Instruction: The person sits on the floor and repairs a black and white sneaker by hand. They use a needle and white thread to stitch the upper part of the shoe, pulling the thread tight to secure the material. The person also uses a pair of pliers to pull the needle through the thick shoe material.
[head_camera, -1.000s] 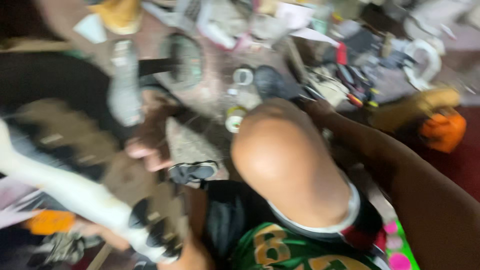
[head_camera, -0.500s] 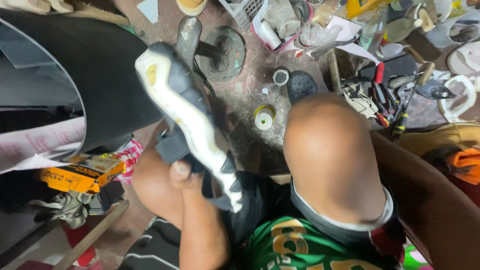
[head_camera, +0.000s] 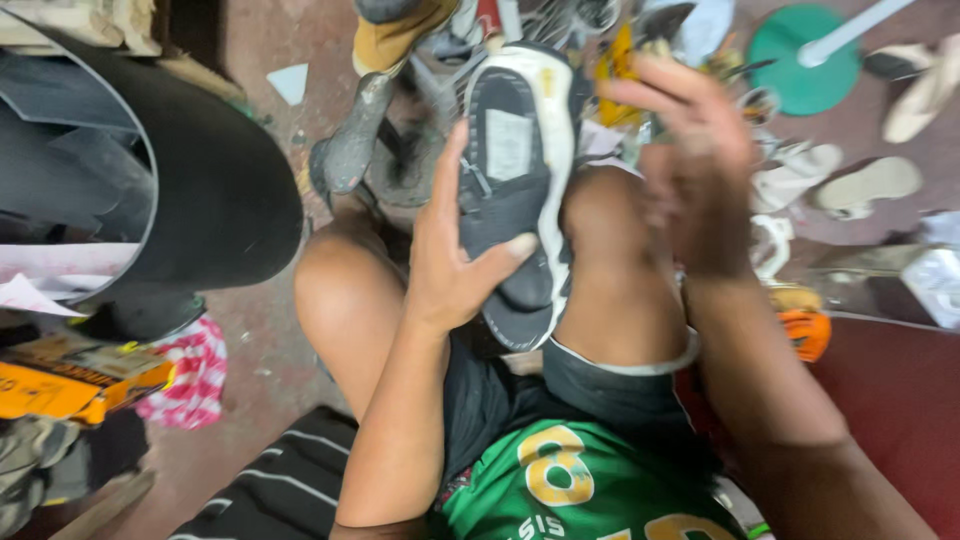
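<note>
While the shoe (head_camera: 515, 190) rests sole-up above the person's knees, the left hand (head_camera: 455, 265) grips its dark side, thumb across the sole. The right hand (head_camera: 690, 165) hovers just beside it, blurred, fingers spread and holding nothing.

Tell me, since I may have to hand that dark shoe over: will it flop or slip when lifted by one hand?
The shoe probably keeps its shape lengthwise: its pale sole rim looks thick and it lies straight in the left hand. The dark upper looks like soft fabric, so it likely dents under the thumb. It seems light, since one hand supports it; the blurred right hand is beside it.
</note>
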